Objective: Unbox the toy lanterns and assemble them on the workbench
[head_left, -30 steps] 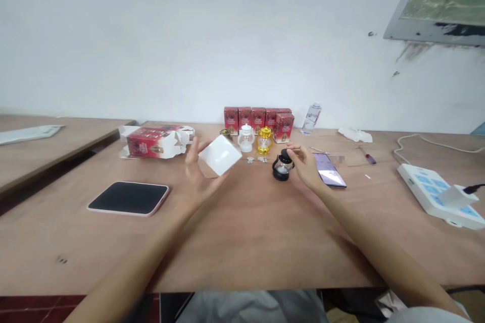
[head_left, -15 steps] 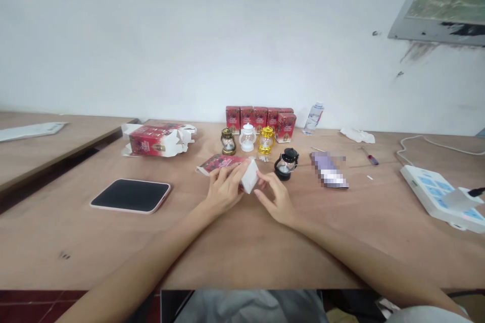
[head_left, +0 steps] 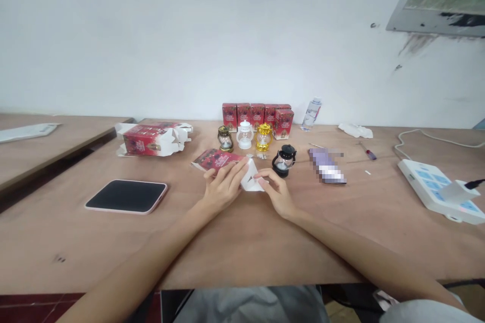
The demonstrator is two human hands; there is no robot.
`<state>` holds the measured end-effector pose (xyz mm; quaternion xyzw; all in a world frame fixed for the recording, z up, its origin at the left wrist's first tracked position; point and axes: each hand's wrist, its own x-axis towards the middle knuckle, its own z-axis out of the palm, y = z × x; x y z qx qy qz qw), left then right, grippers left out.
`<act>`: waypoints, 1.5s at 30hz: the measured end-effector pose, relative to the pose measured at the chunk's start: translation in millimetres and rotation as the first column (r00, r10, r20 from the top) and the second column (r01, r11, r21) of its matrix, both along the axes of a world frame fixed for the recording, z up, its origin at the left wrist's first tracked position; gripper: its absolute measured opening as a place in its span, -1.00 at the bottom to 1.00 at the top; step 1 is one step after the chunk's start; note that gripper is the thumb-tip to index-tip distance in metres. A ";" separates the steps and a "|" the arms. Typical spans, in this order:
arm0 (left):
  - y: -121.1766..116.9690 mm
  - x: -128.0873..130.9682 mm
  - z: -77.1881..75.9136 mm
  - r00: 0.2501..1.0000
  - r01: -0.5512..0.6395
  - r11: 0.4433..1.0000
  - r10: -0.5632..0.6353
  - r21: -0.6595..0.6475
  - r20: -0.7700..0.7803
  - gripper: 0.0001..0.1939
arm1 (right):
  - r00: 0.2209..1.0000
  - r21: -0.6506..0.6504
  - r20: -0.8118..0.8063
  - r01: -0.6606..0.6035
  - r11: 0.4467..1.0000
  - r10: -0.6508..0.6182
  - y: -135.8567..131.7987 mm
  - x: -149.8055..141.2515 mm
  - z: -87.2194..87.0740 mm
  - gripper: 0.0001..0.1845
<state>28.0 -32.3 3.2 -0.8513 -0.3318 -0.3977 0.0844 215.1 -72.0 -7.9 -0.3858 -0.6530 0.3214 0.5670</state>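
1. Apparently for steadiness, left hand (head_left: 223,189), fingers extended, lies over red box (head_left: 217,159) on table (head_left: 265,242), near black lantern (head_left: 284,161).
2. Right hand (head_left: 278,196), half-curled, at white end flaps (head_left: 254,185), presumably angled for access; pinch unclear.

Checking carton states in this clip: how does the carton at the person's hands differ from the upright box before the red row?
The carton lies down, while the upright box stands. The carton shows a white flap at its right end; the upright box shows none. The left hand covers part of the carton; no hand touches the upright box. Both have red printed sides.
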 end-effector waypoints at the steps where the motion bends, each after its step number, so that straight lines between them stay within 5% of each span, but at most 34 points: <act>1: 0.2 -0.7 -0.3 1.000 0.005 1.000 -0.005 -0.021 0.003 -0.65 | 1.000 0.009 0.003 0.012 1.000 -0.012 0.6 0.1 -1.7 -0.80; 4: -0.1 -1.3 -0.4 1.000 0.000 1.000 0.001 0.024 -0.007 -0.68 | 0.998 0.047 0.063 0.002 0.999 -0.005 2.1 0.5 -6.5 -0.80; 7: -2.3 1.2 1.5 0.999 0.009 0.969 0.004 0.249 -0.050 -0.67 | 0.990 0.058 0.139 -0.019 0.998 0.011 2.7 1.0 -8.5 -0.83; 10: -4.5 4.5 6.1 0.989 -0.034 0.845 0.103 0.533 -0.101 -0.71 | 0.984 0.038 0.173 -0.057 0.998 0.050 2.3 1.5 -6.9 -0.80; 13: -4.3 5.6 11.1 0.974 -0.094 0.733 0.209 0.674 -0.091 -0.77 | 0.975 0.019 0.199 -0.106 0.994 0.101 0.0 1.7 -3.2 -0.70; 27: -0.7 3.9 16.1 0.981 -0.026 0.760 0.143 0.650 -0.128 -0.69 | 0.985 0.153 0.160 -0.087 0.984 0.062 -5.7 3.4 -1.3 -0.52; 32: -4.0 4.7 13.9 0.985 -0.029 0.714 0.139 0.699 -0.101 -0.78 | 0.994 0.183 0.109 -0.036 0.982 0.016 -8.3 3.1 -1.3 -0.58; 39: -1.6 -0.1 17.2 0.983 0.039 0.650 0.111 0.759 -0.146 -0.85 | 0.988 0.107 0.106 -0.120 0.987 0.108 -6.6 2.5 -0.2 -0.70; 45: 1.9 -4.7 22.6 0.973 0.088 0.692 0.094 0.716 -0.210 -0.81 | 0.982 0.101 0.083 -0.180 0.978 0.172 -6.2 3.8 0.0 -0.62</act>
